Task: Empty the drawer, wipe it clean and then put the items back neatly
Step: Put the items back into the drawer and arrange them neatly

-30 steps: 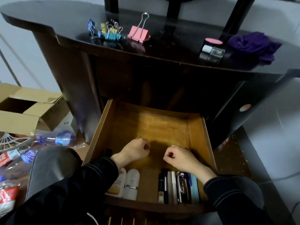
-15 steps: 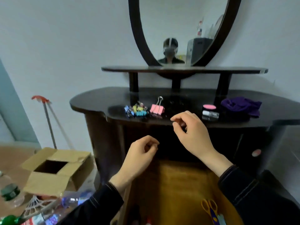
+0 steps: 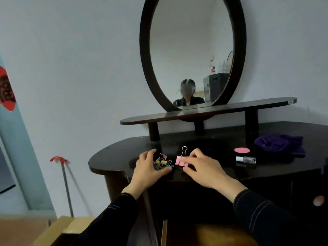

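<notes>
Head view: left hand curls its fingers round the heap of small clips on the table, near its left front edge. Right hand pinches the big pink clip just beside them. Open wooden drawer sits below.

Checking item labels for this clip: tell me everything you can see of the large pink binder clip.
The large pink binder clip lies on the dark dresser top. Its pink body looks like painted metal; one silver wire handle stands upright. The right hand pinches its right side, hiding part of it. Just left lie small clips.
</notes>
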The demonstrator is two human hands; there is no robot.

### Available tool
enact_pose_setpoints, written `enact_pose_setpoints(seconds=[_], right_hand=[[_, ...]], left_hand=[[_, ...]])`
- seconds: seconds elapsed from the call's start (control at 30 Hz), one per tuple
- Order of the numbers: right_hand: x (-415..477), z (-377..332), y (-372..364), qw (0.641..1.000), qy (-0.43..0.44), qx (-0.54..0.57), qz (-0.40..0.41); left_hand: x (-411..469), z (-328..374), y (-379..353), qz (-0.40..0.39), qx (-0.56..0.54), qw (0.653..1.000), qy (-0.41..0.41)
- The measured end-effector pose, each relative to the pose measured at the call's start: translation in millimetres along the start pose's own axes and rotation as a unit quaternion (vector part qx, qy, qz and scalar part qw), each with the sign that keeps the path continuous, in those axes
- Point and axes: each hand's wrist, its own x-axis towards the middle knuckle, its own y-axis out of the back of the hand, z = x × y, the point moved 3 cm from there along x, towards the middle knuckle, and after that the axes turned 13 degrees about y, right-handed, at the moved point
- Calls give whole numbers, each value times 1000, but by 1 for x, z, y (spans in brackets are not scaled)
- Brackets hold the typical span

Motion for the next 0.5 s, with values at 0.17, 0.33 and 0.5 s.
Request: enact_pose_setpoints(seconds=[0.17, 0.33, 0.5], right_hand=[[12, 13, -2, 995, -69, -57, -38], [15, 32, 3, 987, -149, -55, 3], [11, 39, 12, 977, -192, -2, 87]], left_hand=[[20, 6, -18, -47, 15, 999, 8], [27, 17, -28, -7, 105, 994, -10], [41, 25, -34, -1, 150, 988, 27]])
